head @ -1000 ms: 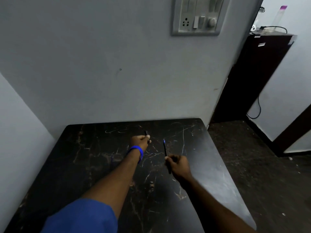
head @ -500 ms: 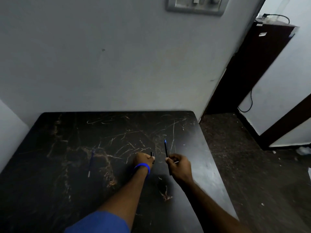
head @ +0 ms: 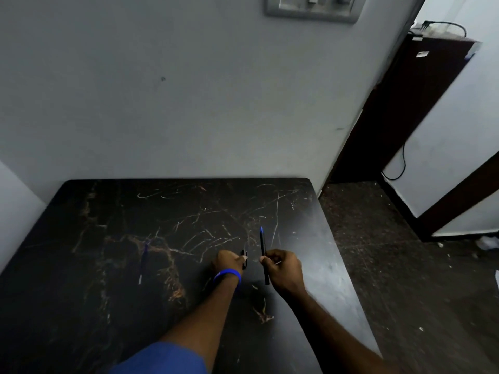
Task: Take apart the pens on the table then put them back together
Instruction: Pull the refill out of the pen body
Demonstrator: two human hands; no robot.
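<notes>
My right hand (head: 283, 268) grips a thin black pen body (head: 262, 245) with a blue tip, held upright over the dark marble table (head: 94, 306). My left hand (head: 228, 263), with a blue wristband, pinches a small dark pen part (head: 244, 256) just left of the pen body. The two hands are close together, a few centimetres apart. A second pen (head: 143, 261), blue with a pale end, lies flat on the table to the left of both hands.
The table stands against a grey wall with a switch panel (head: 313, 8) above. To the right the table edge drops to a dark speckled floor (head: 405, 265). A dark cabinet (head: 405, 103) with a trailing cable stands at the back right.
The view has tilted down. My left hand drew back from the far middle of the table and came near my right hand. The second pen on the left came into view.
</notes>
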